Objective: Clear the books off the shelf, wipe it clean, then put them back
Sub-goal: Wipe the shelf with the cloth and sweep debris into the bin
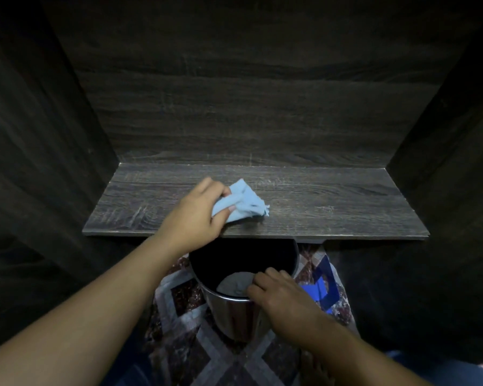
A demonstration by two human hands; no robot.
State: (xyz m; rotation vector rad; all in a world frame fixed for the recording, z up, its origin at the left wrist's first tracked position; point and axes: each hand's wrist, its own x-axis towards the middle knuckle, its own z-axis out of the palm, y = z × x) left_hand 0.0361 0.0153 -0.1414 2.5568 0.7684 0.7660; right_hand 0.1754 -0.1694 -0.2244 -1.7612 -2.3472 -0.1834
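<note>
A dark wood-grain shelf runs across the middle of the view, with no books on it. My left hand grips a crumpled light blue cloth that lies on the shelf's front left part. Below the shelf's front edge stands a shiny metal bin with a dark inside and something grey at its bottom. My right hand grips the bin's near rim, fingers curled over the edge.
Dark wooden side walls and a back panel enclose the shelf. A patterned floor lies under the bin, with a blue object to the bin's right. Blue trouser fabric shows at bottom right.
</note>
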